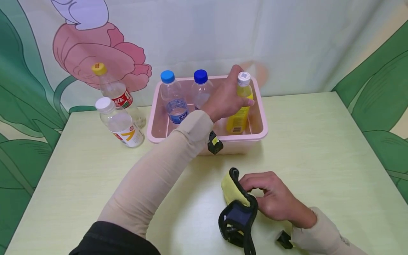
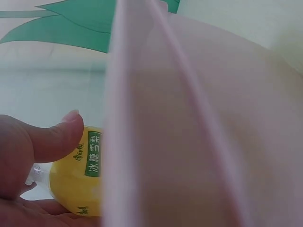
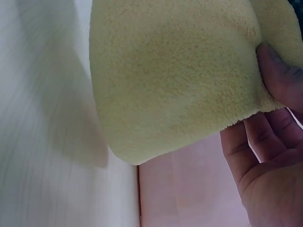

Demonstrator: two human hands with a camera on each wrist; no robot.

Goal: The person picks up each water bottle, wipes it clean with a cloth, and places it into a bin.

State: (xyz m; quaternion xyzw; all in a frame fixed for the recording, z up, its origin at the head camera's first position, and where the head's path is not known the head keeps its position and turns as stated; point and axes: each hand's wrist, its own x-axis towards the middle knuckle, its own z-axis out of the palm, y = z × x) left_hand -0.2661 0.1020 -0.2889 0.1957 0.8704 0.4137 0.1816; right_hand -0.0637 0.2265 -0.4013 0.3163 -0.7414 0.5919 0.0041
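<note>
My left hand (image 1: 224, 97) reaches into a pink plastic bin (image 1: 153, 122) and grips a yellow drink bottle (image 1: 237, 120) with a white cap just below its neck. In the left wrist view the thumb lies along the yellow bottle (image 2: 71, 175), with the fingers on its other side; the bin wall (image 2: 161, 118) hides the rest of it. Over the table in front of the bin, my right hand (image 1: 275, 196) pinches a yellow fleecy cloth piece (image 1: 232, 189) with black edging and a dark blue panel. Its fleece (image 3: 175, 80) hangs from the thumb and fingers in the right wrist view.
Two clear bottles stand in the bin, one with a light blue cap (image 1: 168, 77), one with a dark blue cap (image 1: 200, 76). Left of the bin on the table (image 1: 318, 141) are a white-capped bottle (image 1: 122, 125) and a yellow-capped bottle (image 1: 111, 86). A printed curtain (image 1: 204, 35) hangs behind.
</note>
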